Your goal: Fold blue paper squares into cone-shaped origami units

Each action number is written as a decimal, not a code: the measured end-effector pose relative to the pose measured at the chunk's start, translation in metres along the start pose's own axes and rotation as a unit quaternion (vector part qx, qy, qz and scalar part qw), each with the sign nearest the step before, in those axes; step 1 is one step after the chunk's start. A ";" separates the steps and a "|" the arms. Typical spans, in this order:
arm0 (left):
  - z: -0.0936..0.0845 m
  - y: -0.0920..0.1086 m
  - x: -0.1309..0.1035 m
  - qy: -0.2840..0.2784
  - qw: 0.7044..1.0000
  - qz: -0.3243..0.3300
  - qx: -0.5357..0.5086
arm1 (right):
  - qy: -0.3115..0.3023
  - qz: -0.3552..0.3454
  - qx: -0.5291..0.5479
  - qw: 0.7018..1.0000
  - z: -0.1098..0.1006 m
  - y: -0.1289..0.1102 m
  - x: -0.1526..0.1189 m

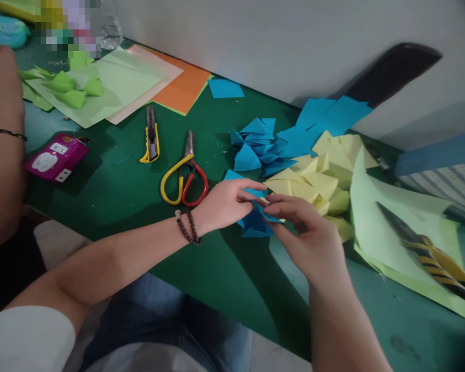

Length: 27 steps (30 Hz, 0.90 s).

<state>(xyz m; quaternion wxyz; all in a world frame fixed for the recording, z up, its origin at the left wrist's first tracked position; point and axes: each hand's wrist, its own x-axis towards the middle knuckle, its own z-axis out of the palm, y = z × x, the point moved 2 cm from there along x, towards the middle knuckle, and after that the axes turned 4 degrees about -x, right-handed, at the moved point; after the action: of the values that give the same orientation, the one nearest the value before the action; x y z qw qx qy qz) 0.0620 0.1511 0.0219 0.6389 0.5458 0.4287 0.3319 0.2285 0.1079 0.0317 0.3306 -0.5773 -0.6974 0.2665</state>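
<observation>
Between my two hands is a small folded piece of blue paper (264,211). My left hand (230,204), with a beaded bracelet at the wrist, grips its left side with thumb and fingers. From the right, my right hand (312,232) pinches the same paper. More blue paper (256,227) lies on the table just under the hands. Folded blue pieces (256,144) form a pile beyond them, next to a heap of folded pale yellow pieces (313,178) beside my right hand.
Red-and-yellow scissors (189,173) and a yellow cutter knife (151,137) lie left of centre. Light green sheets (403,227) with striped-handle scissors (430,253) are at right. A purple power socket (58,156), orange paper (180,85) and another person's arm (3,139) are at left.
</observation>
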 end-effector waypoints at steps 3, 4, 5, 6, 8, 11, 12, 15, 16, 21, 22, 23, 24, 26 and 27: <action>0.000 0.001 -0.001 0.006 1.000 0.007 -0.009 | 0.005 -0.031 -0.050 0.998 -0.002 -0.004 0.000; 0.000 0.002 -0.001 0.006 1.000 0.006 -0.009 | 0.010 -0.033 -0.055 0.998 -0.002 -0.005 0.000; 0.000 0.003 -0.001 0.004 1.000 0.001 -0.007 | 0.019 -0.031 -0.054 0.998 -0.002 -0.006 0.000; 0.000 0.003 -0.001 0.002 1.000 -0.006 -0.002 | 0.029 -0.022 -0.048 0.998 -0.002 -0.006 0.000; 0.001 0.004 -0.001 -0.002 1.000 -0.017 0.017 | 0.052 0.016 -0.023 0.998 -0.002 -0.005 0.000; 0.001 0.005 -0.002 -0.005 0.999 -0.016 0.042 | 0.065 0.103 0.022 0.992 -0.001 0.001 0.001; 0.001 0.005 -0.002 -0.008 0.999 -0.013 0.045 | 0.063 0.126 0.034 0.989 -0.001 0.003 0.002; 0.001 0.006 -0.003 -0.017 0.999 -0.004 0.036 | 0.056 0.161 0.052 0.984 -0.002 0.006 0.004; 0.001 0.005 -0.003 -0.019 0.999 -0.004 0.031 | 0.056 0.164 0.056 0.983 -0.002 0.006 0.004; 0.001 0.003 -0.003 -0.017 0.999 -0.026 0.011 | 0.060 0.133 0.099 0.984 0.000 0.006 0.003; 0.001 0.002 -0.003 -0.012 1.000 -0.026 0.010 | 0.058 0.117 0.104 0.986 0.001 0.005 0.002; 0.000 0.003 -0.002 -0.008 1.000 -0.026 0.009 | 0.052 0.100 0.102 0.988 0.002 0.005 0.001; 0.000 0.003 -0.002 -0.003 1.000 -0.026 0.009 | 0.045 0.082 0.093 0.991 0.002 0.004 0.001; -0.001 0.003 -0.002 0.001 0.999 -0.030 0.010 | 0.029 0.051 0.060 0.996 0.002 0.002 0.000; -0.001 0.004 -0.002 0.002 1.000 -0.029 0.011 | 0.018 0.038 0.044 0.998 0.001 0.000 0.000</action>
<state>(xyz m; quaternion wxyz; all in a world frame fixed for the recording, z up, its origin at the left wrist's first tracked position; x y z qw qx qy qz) 0.0606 0.1505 0.0257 0.6416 0.5392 0.4491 0.3097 0.2277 0.1076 0.0308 0.3576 -0.5933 -0.6564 0.2986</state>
